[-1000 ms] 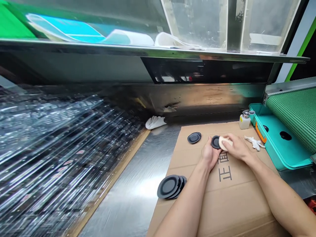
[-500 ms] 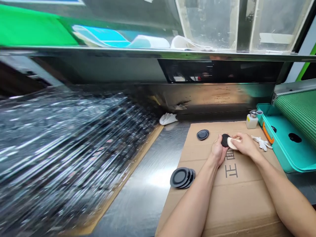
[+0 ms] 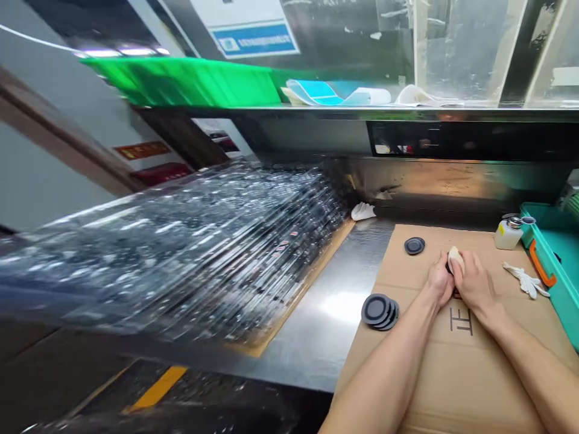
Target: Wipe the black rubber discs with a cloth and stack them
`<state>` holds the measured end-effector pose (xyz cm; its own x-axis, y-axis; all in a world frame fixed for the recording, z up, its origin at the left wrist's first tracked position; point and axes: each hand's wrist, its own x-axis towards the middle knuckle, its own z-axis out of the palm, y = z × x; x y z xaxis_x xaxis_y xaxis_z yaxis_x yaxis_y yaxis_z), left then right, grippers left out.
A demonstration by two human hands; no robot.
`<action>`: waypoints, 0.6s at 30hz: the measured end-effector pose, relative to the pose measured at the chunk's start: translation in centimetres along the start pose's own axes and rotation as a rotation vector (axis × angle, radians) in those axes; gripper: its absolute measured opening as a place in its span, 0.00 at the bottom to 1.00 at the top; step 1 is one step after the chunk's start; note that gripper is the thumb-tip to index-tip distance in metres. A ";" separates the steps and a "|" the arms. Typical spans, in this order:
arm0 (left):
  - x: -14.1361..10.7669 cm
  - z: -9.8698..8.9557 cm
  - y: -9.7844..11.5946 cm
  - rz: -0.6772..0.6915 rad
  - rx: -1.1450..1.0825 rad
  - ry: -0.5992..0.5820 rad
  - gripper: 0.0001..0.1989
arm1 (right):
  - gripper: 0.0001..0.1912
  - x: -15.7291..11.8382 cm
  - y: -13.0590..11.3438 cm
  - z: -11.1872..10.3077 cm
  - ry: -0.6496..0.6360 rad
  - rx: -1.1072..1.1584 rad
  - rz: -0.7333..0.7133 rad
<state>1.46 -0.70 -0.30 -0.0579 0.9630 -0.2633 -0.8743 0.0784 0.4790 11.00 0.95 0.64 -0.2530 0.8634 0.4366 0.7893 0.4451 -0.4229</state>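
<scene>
Over the cardboard sheet [image 3: 407, 361], my left hand [image 3: 440, 281] is closed around a small black disc [image 3: 448, 266], of which only an edge shows. My right hand [image 3: 474, 282] grips a whitish pad [image 3: 455, 258] and presses it against the disc; whether it is cloth or sponge I cannot tell. To the left of my forearm lies a fanned stack of several dark round caps [image 3: 379, 310]. One more dark round cap [image 3: 414, 245] rests farther back on the cardboard.
A white glove [image 3: 527, 281] and a pump bottle [image 3: 508, 234] lie right, beside a teal bin [image 3: 561, 301] with an orange handle. Stacked clear plastic trays [image 3: 235, 259] fill the left of the metal table [image 3: 335, 325]. A shelf edge [image 3: 316, 114] crosses above.
My head has turned left, shifting the scene rightward in view. My right hand has brought the pad over the disc, now mostly covered; before, they sat side by side.
</scene>
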 end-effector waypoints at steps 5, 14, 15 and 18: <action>-0.1 0.0 -0.1 0.016 0.050 -0.003 0.18 | 0.13 0.4 -0.1 -0.6 -0.054 -0.070 0.090; -0.2 -0.3 0.0 0.023 0.097 -0.008 0.16 | 0.12 -0.3 -0.5 -0.9 -0.115 -0.139 0.117; -0.3 -0.3 0.2 0.024 0.101 -0.019 0.16 | 0.13 -0.1 0.0 -1.2 -0.097 -0.148 0.150; -0.5 -0.3 0.7 0.035 0.120 -0.039 0.17 | 0.14 0.8 1.9 -2.5 -0.041 -0.142 0.249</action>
<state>0.69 -1.20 -0.10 -0.0665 0.9749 -0.2125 -0.8080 0.0723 0.5848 13.68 1.94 2.18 -0.0619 0.9522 0.2992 0.8995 0.1831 -0.3967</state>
